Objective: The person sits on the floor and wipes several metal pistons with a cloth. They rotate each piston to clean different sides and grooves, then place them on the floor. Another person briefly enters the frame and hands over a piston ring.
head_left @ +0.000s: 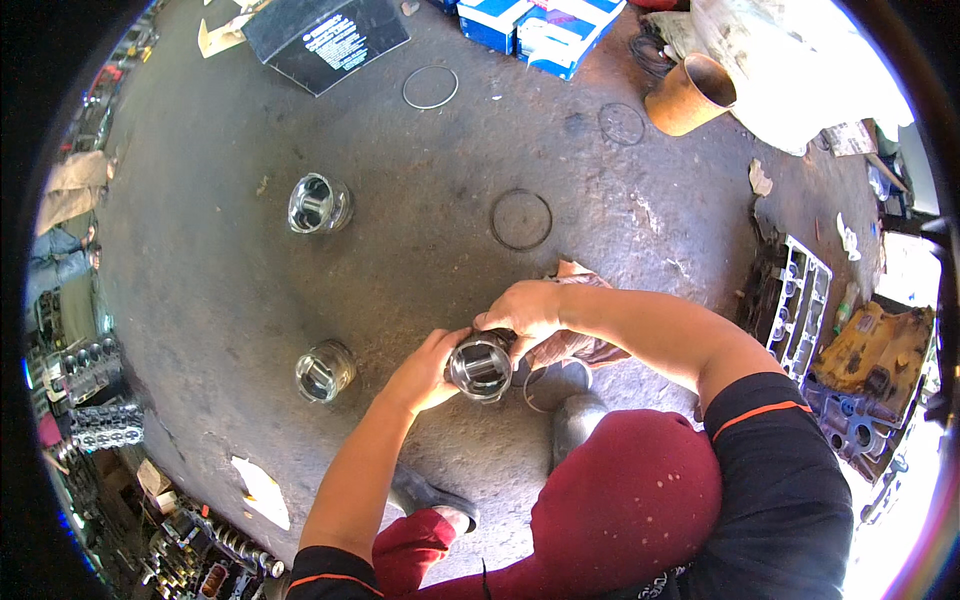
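Note:
A metal piston (481,367) is held low over the concrete floor, its hollow skirt end turned up. My left hand (424,372) is closed around its left side. From the far right side my right hand (528,310) grips it, thumb and fingers against its wall. Two more pistons, one farther off (319,204) and one nearer (325,371), sit on the floor to the left. Beyond my hands lies a dark piston ring (550,222). A crumpled brownish cloth (585,345) is under my right wrist, with another thin ring (527,401) beside it.
Along the far side are a black box (325,40), blue-and-white cartons (545,35), a thin ring (430,107) and a rusty cylinder sleeve (690,95). Metal engine parts (800,305) stand at right. More engine parts (105,425) crowd the left edge. A white paper (262,493) lies near left.

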`<state>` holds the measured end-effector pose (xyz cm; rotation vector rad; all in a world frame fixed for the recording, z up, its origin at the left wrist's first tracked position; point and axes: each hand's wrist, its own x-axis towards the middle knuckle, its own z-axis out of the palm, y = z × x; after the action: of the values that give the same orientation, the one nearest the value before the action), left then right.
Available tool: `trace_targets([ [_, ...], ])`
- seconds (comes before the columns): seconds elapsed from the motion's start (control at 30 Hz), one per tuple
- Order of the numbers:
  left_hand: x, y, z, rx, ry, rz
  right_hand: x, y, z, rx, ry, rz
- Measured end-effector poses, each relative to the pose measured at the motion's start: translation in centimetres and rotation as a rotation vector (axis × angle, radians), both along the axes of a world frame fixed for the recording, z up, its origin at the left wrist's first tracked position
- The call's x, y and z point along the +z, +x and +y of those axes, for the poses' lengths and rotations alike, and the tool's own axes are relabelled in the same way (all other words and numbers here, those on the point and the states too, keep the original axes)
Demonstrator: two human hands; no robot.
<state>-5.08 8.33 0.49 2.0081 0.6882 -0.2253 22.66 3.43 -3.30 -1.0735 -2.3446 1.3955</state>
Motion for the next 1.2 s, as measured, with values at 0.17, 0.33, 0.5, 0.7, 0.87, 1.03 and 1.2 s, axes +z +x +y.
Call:
trace_targets([
  [0.17,0.2,0.7,0.0,-0.022,-0.033,0.007,-0.1,0.1,-1.0,-0.010,0.041,-0.010],
  [0.33,0.2,1.5,-0.1,-0.050,-0.084,0.081,0.5,-0.1,-1.7,-0.015,-0.029,-0.046],
  [0.5,0.2,1.6,-0.6,-0.058,-0.086,0.064,2.0,-0.2,-2.0,-0.119,-0.333,-0.024],
  [0.7,0.1,1.2,-0.8,-0.042,-0.096,0.096,3.3,0.1,-3.2,-0.249,-0.541,0.051],
  [0.87,-1.0,1.4,1.1,0.011,-0.409,0.216,2.2,-0.1,-3.4,-0.210,-0.262,0.106],
  [1.03,-1.6,0.8,1.8,0.124,-0.726,0.144,1.9,-0.3,-3.8,-0.237,-0.450,0.063],
  [1.2,-1.2,0.3,-0.1,0.138,-0.523,0.128,2.0,-0.2,-3.7,-0.206,-0.363,0.017],
])
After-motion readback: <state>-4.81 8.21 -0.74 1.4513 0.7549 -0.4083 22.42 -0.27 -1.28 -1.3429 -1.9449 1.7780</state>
